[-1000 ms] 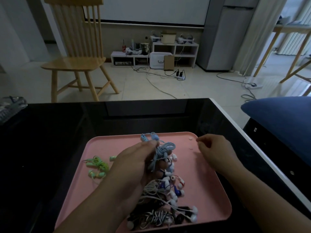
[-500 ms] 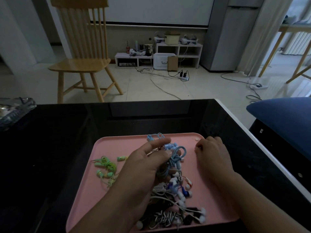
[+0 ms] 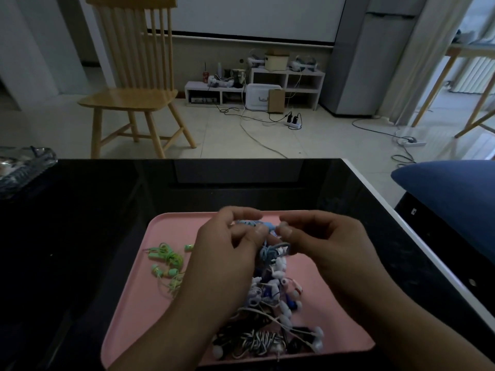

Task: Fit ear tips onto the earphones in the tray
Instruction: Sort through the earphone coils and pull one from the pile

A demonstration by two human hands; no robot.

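Both hands are raised over the far edge of the pink tray (image 3: 128, 317), which sits on the black table (image 3: 80, 223). The left hand (image 3: 225, 245) pinches the light-blue earphones (image 3: 267, 226) by one bud, with their cord hanging down in a coil toward the tray. The right hand (image 3: 321, 242) has its thumb and forefinger closed against the tip of that bud — probably pressing on a small ear tip, though the frame is too blurred there to see one. So the step in hand looks like fitting a tip onto the blue pair.

The next move calls for a firm, straight push until the tip seats, with the left hand bracing the bud. The tangled pile of earphones (image 3: 273, 311) lies in the tray's near half, and a green pair (image 3: 168, 261) lies toward its left side — both apart from the hands.
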